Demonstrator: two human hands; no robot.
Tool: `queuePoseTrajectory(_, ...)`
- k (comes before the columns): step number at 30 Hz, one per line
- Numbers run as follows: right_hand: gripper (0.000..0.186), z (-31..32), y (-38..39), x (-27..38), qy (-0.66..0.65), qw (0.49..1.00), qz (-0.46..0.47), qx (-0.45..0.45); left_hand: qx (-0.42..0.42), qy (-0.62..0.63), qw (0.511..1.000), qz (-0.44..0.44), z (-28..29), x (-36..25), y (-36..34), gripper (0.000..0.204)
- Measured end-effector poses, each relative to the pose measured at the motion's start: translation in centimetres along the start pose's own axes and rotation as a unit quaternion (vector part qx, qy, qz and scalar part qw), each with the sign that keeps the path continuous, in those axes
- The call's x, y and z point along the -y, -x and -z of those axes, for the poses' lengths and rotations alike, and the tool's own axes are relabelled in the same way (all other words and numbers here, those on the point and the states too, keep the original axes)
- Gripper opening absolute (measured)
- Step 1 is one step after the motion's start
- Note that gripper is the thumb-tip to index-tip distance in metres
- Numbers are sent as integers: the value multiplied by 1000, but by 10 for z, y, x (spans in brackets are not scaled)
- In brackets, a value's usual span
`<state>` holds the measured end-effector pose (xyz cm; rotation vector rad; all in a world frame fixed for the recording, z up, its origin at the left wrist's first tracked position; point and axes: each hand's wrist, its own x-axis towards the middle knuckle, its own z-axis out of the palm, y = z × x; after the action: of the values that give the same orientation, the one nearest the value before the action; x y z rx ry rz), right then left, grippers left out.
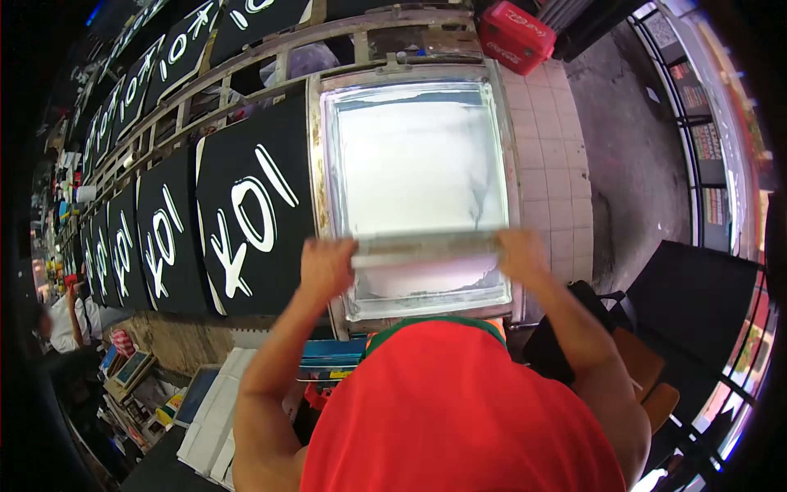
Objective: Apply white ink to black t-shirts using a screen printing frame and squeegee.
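A long squeegee (426, 243) lies crosswise over the lower part of a screen printing frame (318, 189). My left hand (327, 266) is closed round its left end, and my right hand (523, 256) grips the right end, slightly blurred. White ink (406, 168) covers most of the mesh beyond the squeegee, and a thinner smeared patch shows on the near side. What lies under the frame is hidden. Just left of the frame, a black fabric panel (283, 221) with white printed lettering lies flat.
More black printed panels (164, 234) run in a row to the left, with others beyond a wooden rail (246, 59). A red cooler box (516, 37) stands at the far right corner. White boxes (215, 418) sit lower left; a black chair (697, 303) is at right. Another person (70, 320) is far left.
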<state>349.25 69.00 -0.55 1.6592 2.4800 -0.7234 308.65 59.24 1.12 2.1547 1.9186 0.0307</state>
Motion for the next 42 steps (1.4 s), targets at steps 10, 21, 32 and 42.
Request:
queuePoseTrajectory(10, 37, 97, -302, 7, 142, 987, 58, -57, -41, -61, 991, 112, 45, 101, -269, 33)
queuePoseTrajectory(21, 29, -15, 48, 21, 67, 991, 30, 113, 86, 29, 994, 66, -33, -23, 79, 33)
queuePoseTrajectory(32, 35, 76, -225, 8, 114, 987, 61, -90, -105, -38, 993, 50, 31, 84, -199, 29)
queuePoseTrajectory(42, 33, 56, -182, 6, 101, 990, 45, -89, -78, -45, 993, 82, 13, 50, -157, 31)
